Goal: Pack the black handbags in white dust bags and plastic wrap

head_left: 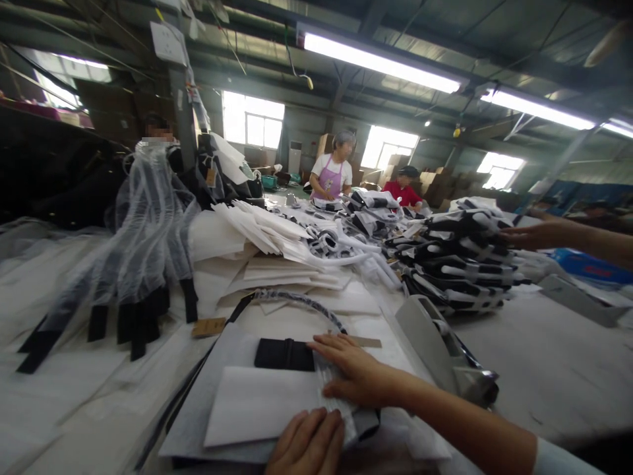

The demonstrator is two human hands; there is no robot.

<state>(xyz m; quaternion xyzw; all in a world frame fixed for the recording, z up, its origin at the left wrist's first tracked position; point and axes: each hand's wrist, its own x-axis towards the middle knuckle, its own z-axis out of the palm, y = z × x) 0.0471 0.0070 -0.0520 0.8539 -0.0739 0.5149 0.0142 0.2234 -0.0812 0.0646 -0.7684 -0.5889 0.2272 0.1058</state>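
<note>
A handbag (pixel 284 355) lies flat before me, with a black strap-like tab across it and a handle (pixel 301 300) wrapped in clear plastic. White paper sheets (pixel 257 406) cover much of its front. My right hand (pixel 359 373) reaches in from the right and rests on the bag beside the black tab, fingers stretched and thumb apart, over clear plastic film (pixel 329 376). Below it, my left hand (pixel 309 442) presses its fingers flat on the lower edge of the paper and film. A brown tag (pixel 208 327) lies left of the handle.
Plastic-covered black straps (pixel 153 224) hang at the left. Stacked white sheets (pixel 262 227) lie behind the bag. At right stand a grey tape dispenser-like holder (pixel 430 343) and piled wrapped black-and-white bags (pixel 459 264). Another person's arm (pixel 568 234) reaches toward the pile; two people work farther back.
</note>
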